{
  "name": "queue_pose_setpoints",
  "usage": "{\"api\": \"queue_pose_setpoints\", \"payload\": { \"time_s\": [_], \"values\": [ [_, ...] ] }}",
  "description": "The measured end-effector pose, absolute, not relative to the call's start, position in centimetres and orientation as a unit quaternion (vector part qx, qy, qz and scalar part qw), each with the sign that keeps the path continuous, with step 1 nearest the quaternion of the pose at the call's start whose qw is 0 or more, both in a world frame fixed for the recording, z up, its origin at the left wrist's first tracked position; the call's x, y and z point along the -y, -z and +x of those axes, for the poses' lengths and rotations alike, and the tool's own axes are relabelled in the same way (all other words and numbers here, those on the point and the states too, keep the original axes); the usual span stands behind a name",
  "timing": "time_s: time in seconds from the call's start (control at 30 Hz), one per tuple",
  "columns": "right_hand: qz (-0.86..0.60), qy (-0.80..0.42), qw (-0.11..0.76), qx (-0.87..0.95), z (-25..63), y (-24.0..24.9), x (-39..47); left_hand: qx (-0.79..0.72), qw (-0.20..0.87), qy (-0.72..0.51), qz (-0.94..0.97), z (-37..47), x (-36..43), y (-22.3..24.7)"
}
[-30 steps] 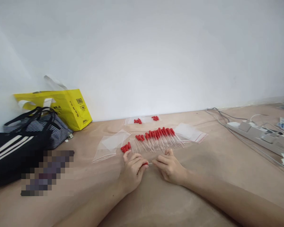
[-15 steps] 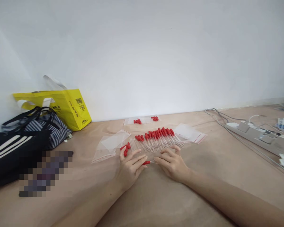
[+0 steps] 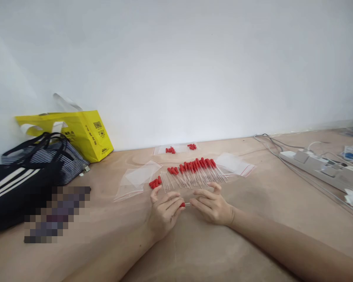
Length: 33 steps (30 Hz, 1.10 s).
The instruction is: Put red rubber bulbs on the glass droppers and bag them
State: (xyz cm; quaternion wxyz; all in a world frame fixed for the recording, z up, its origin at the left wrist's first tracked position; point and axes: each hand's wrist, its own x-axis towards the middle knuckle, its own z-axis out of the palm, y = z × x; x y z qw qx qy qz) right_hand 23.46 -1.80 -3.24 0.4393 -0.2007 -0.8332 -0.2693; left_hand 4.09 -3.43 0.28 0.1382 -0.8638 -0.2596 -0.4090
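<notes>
My left hand (image 3: 165, 213) pinches a red rubber bulb (image 3: 182, 205), mostly covered by the fingers. A thin clear dropper tube (image 3: 188, 204) runs from the bulb into the fingertips of my right hand (image 3: 213, 207), which are closed around its other end. Just beyond my hands lies a row of droppers with red bulbs (image 3: 194, 166), their clear tubes pointing toward me. Several bare tubes (image 3: 167, 181) lie at the row's left end. Beside them, close to my left fingers, is a small group of loose red bulbs (image 3: 155, 183).
Clear zip bags (image 3: 129, 182) lie left of the row, and another zip bag (image 3: 235, 164) lies right. Farther back, a bag (image 3: 181, 149) has red bulbs on it. A yellow bag (image 3: 91, 133) and black bag (image 3: 20, 192) stand left; a power strip (image 3: 320, 166) with cables sits right.
My left fingers have shifted slightly and now cover more of the red bulb. The left index finger has drawn back from the loose bulbs. The droppers in the row have not moved.
</notes>
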Motion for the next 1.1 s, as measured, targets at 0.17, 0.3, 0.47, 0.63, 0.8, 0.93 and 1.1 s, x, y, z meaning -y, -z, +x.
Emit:
{"api": "queue_pose_setpoints", "payload": {
  "time_s": [0.17,0.3,0.47,0.63,0.8,0.93,1.1],
  "values": [
    [-0.2,0.238,0.445,0.84,23.0,3.0,1.7,0.272,0.118,0.397,-0.869,4.1,3.3,-0.2],
    [-0.246,0.211,0.428,0.843,22.9,2.2,1.7,0.301,0.118,0.386,-0.864,3.6,2.9,-0.5],
    [-0.309,0.211,0.37,0.851,23.4,2.2,1.6,0.313,0.131,0.391,-0.855,2.8,2.1,-0.2],
    [-0.388,0.162,0.357,0.834,23.2,2.5,1.2,0.388,0.154,0.354,-0.837,1.4,1.0,-0.3],
    [-0.55,0.072,0.348,0.756,21.1,1.5,-0.8,0.528,0.162,0.299,-0.778,-1.1,-0.6,-0.6],
    [-0.612,0.018,0.327,0.72,19.1,0.9,-2.6,0.565,0.151,0.267,-0.766,-2.3,-1.3,-0.3],
    [-0.645,0.005,0.298,0.704,18.1,1.0,-3.1,0.572,0.126,0.247,-0.772,-2.4,-1.5,-0.1]
  ]
}}
